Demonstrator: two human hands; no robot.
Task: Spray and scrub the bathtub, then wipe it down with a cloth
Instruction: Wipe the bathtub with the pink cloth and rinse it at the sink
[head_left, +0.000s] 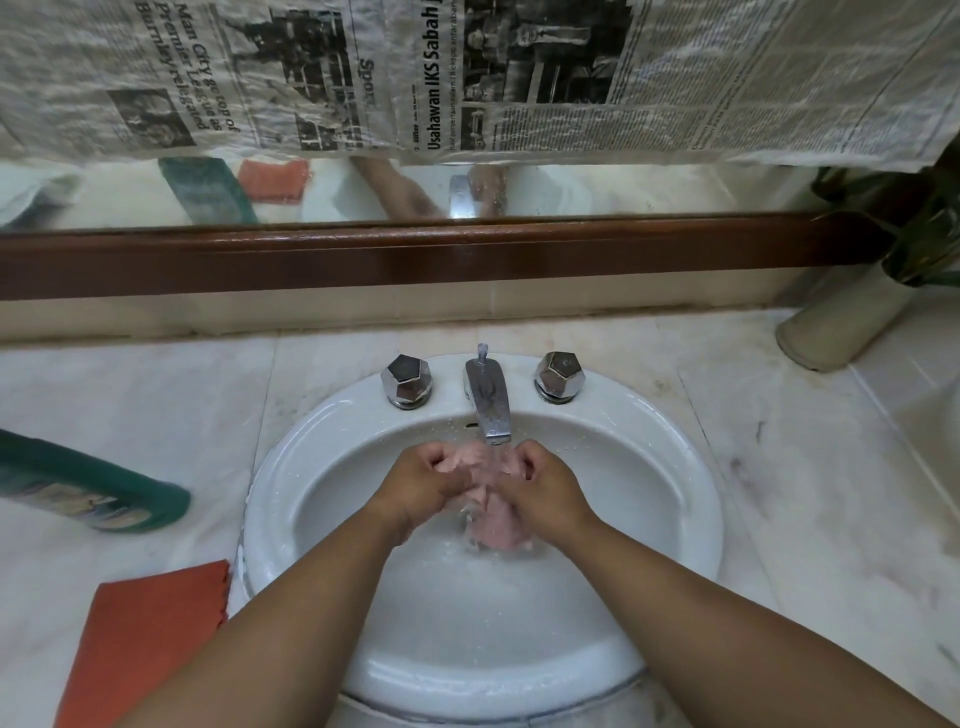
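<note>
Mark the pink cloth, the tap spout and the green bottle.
pink cloth (497, 532), head view, bunched lower end below the hands
tap spout (488, 400), head view, middle of the chrome spout
green bottle (93, 480), head view, middle of its body

On my feed I count two hands, a left hand (426, 483) and a right hand (545, 488), and one pink cloth (493, 525). One sink (270, 519), one spout (488, 400), two knobs: left knob (406, 381), right knob (560, 376). One tabletop (779, 441), carrying one green bottle (88, 488), one orange cloth (145, 639) and one plant pot (841, 322). One mirror (623, 192). The newspaper sheets (727, 78) overlap, so I cannot count them.
</note>
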